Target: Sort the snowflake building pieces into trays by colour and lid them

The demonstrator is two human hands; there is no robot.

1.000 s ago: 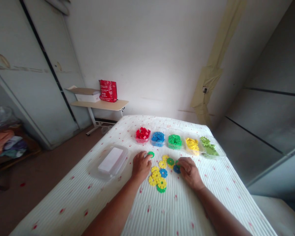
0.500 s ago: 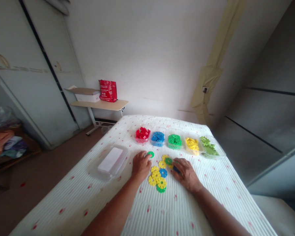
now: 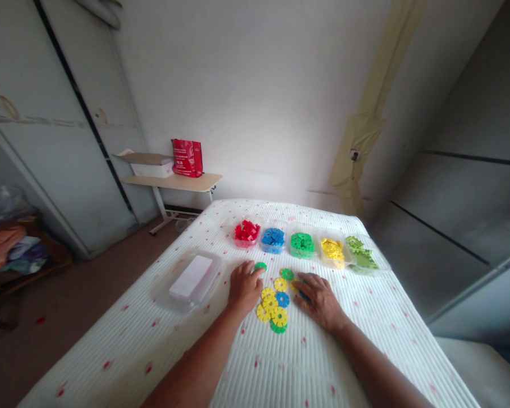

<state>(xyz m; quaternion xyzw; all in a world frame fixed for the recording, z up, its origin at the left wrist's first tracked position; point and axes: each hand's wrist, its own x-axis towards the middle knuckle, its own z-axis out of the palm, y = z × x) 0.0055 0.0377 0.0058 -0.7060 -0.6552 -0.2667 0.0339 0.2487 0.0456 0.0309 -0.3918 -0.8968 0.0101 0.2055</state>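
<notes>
My left hand (image 3: 245, 284) rests on the table with thumb and fingers apart. Its fingertips touch or nearly touch a green notched plastic disc (image 3: 260, 266). Loosely spread, my right hand (image 3: 321, 299) lies over a yellow disc (image 3: 294, 285) and a blue disc (image 3: 305, 296), both partly hidden under its fingers. Between the hands is a loose group of discs: a green one (image 3: 287, 274), several yellow ones (image 3: 271, 302), a blue one (image 3: 283, 299), and a green one (image 3: 279, 327) partly under a yellow one at the near end.
Clear tubs stand in a row behind the hands, holding red pieces (image 3: 247, 231), blue (image 3: 273, 238), green (image 3: 302, 243), yellow (image 3: 332, 250) and light green pieces (image 3: 361, 253). A clear lid (image 3: 212, 272) with a white label lies left. A side table (image 3: 187, 182) carries a red bag (image 3: 187, 157).
The green disc near my right hand has shifted slightly left and come apart from the yellow discs. One yellow disc now lies at my right fingertips. My left hand has barely moved.
</notes>
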